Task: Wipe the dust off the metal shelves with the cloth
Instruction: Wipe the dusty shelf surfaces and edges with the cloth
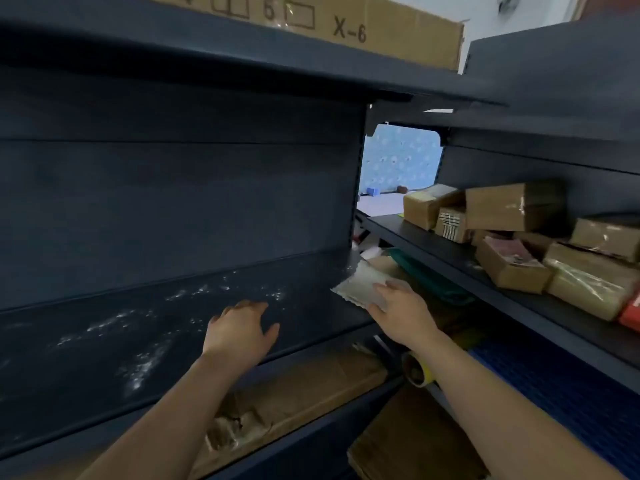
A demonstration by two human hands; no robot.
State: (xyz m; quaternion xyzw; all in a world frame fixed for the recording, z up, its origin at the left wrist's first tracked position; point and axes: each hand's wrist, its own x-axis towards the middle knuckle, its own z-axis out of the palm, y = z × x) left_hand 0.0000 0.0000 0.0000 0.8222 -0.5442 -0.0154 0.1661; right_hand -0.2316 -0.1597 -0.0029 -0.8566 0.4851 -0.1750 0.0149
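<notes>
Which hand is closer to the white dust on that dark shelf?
Left. The left hand is over the shelf amid the white dust, with specks on both sides of it. The right hand lies on the cloth at the shelf's right end, beyond the dust.

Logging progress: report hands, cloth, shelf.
Left hand empty over dark metal shelf. Right hand presses pale scalloped cloth, shelf's right end. White dust unwiped. No obstruction.

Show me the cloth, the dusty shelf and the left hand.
cloth [356, 287], head view, middle of its pale surface.
dusty shelf [86, 368], head view, dark top surface, left part.
left hand [242, 327], head view, back of the hand.
</notes>
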